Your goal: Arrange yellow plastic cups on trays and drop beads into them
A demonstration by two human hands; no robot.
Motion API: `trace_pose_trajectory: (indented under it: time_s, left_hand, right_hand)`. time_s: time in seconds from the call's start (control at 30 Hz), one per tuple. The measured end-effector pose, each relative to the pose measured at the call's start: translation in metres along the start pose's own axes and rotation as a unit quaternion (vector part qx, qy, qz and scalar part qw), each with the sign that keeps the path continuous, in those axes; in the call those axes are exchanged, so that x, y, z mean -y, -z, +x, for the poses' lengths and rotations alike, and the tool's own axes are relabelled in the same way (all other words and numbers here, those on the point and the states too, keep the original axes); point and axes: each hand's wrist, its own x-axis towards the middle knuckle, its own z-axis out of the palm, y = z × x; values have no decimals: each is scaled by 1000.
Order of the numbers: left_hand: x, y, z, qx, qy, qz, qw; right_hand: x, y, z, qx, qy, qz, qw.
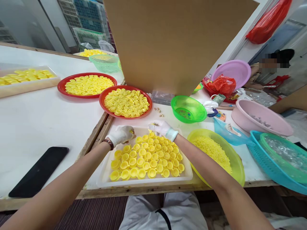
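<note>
Head view: tray (pixel 105 174), lower centre, likely placed for two-handed reach; left hand (pixel 122 134) and right hand (pixel 161 127) curled near cups (pixel 148 156), whether clamped on any I cannot tell.

I am looking out over a white desk (pixel 48 124), its wooden edging (pixel 134 191) running along the near side. A tall brown board (pixel 172 41) is standing upright at the far middle, and I am seeing a white wall (pixel 236 41) showing just right of it. Another brown panel (pixel 296 100) is rising at the right. Far left, blue crates (pixel 88 16) are sitting stacked. A dark, striped floor (pixel 100 210) is showing near me, and light is falling brightly across the desk.
</note>
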Motion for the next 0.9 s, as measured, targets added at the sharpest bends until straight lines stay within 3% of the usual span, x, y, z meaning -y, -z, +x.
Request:
trace_pose_trajectory:
  time_s: [0.17, 0.23, 0.33, 0.4, 0.53, 0.6, 0.77, 0.83, 0.9]
  left_hand:
    - [-7, 12, -22, 28, -37, -120, 992]
    - [-7, 13, -28, 35, -35, -153, 987]
    - [-2, 13, -34, 2, -20, -170, 985]
    - [1, 13, -36, -26, -10, -172, 985]
    - [6, 12, -36, -59, 10, -160, 985]
    - [8, 10, -34, -66, 16, -144, 987]
    - [7, 2, -27, -85, -9, -117, 990]
    - [3, 3, -29, -67, -41, -129, 988]
    - [-1, 6, -33, -35, -70, -149, 986]
  right_hand:
    - [1, -33, 19, 1, 42, -32, 999]
    - [2, -48, 24, -13, 93, -105, 990]
    - [2, -64, 30, -36, 189, -268, 944]
    - [1, -71, 36, -20, 219, -362, 906]
    - [5, -83, 46, 62, 208, -503, 837]
    - [9, -85, 48, 87, 188, -534, 819]
    - [19, -68, 38, 79, 131, -561, 813]
    - [20, -59, 34, 48, 167, -493, 853]
    - [20, -55, 33, 58, 229, -341, 910]
